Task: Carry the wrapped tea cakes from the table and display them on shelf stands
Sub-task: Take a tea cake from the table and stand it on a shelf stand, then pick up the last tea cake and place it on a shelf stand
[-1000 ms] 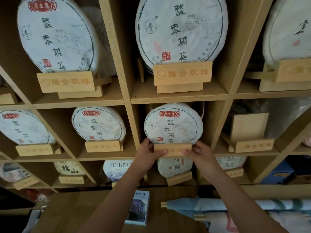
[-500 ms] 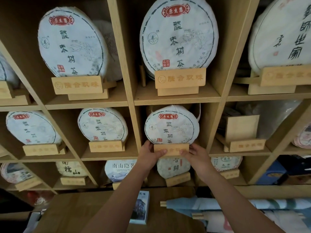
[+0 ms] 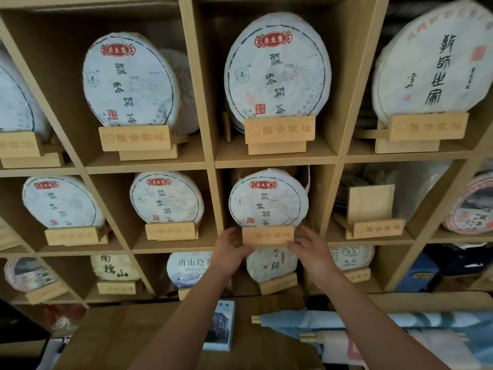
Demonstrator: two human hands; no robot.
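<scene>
- Two hands reach into the middle row of a wooden shelf unit (image 3: 206, 145); the left hand (image 3: 231, 248) pinches the left end of a small wooden stand (image 3: 268, 235), thumb on its front face; the right hand (image 3: 310, 249) pinches the right end the same way.
- One wrapped tea cake (image 3: 268, 200) sits upright on that stand, just above both hands, inside the compartment; its paper is white, round, creased at the rim, with a red label on top and dark characters down the middle.
- At least eleven more wrapped cakes show around the hands: four in the row above, three to the sides at hand level, about five in the row below; some are cut off by the frame edge.
- One stand without a cake (image 3: 372, 217) stands to the right of the right hand, a flat square back board on a slotted base.
- The shelf is pale wood-grain board, split into square compartments.
- Below the forearms lies a brown table (image 3: 128, 335); on it one small printed box (image 3: 220, 325) beneath the left forearm, and blue and white rolled cloth (image 3: 346, 324) beneath the right.
</scene>
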